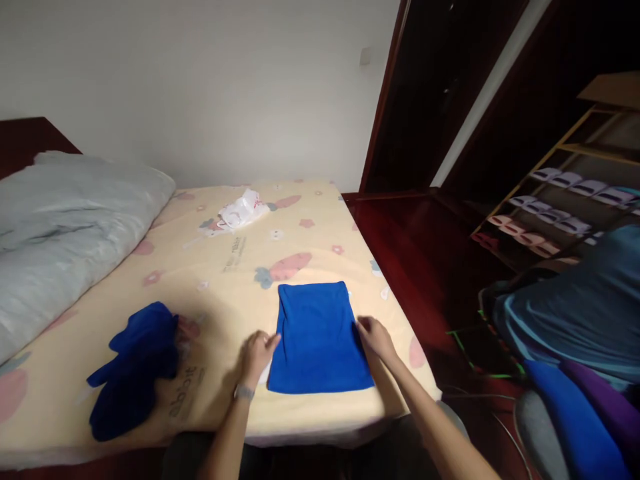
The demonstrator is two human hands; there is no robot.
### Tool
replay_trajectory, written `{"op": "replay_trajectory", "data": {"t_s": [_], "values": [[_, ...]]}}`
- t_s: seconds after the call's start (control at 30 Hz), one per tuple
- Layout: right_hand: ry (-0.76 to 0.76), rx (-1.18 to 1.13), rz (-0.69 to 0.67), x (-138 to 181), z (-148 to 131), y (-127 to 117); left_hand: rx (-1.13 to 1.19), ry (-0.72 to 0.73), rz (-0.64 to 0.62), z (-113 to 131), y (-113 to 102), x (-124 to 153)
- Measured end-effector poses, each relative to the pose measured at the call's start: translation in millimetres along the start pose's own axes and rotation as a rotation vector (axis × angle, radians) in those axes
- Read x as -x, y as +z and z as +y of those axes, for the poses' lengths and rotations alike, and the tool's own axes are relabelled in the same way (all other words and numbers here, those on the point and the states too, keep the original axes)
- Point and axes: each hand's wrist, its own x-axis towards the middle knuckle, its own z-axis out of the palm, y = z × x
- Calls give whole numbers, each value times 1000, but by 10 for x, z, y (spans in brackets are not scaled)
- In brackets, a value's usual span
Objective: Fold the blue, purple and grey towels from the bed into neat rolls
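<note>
So the person has a blue cloth laid out flat on the mattress, folded into a neat rectangle, and it sits right between the two hands. The left hand is at the cloth's left edge, fingers loosely curled with the tips touching or just pinching that edge; hard to tell if there's real grip there. The right hand rests on the right edge, fingers bent down onto the fabric, again more pressing than clamping as far as can be seen. The cloth looks soft, light and floppy, like fleece or microfibre, so it'll probably sag and unfold if lifted from one point. Best bet is taking it by both side edges or the corners nearest the fingertips. Out past the left hand's knuckles lies a crumpled pile of darker blue fabric, well apart from the fingers. Far beyond the fingertips there's a white plastic bag, and a grey duvet further out on the left.
</note>
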Motion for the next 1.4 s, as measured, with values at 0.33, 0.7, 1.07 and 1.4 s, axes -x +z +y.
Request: {"op": "replay_trajectory", "data": {"t_s": [0.33,0.7,1.07,1.4], "values": [[63,213,-100,1168,503,14,-3,-48,-87,-401,54,1027],[145,-598,-60,1339,427,-108,811,-343,20,-231,-127,1293],[-11,-905,-132,1065,-867,-894,1088,-116,55,710,-1055,547],[-317,-838,26,-466,-1977,-1068,969,167,181,1695,-1441,-1089]]}}
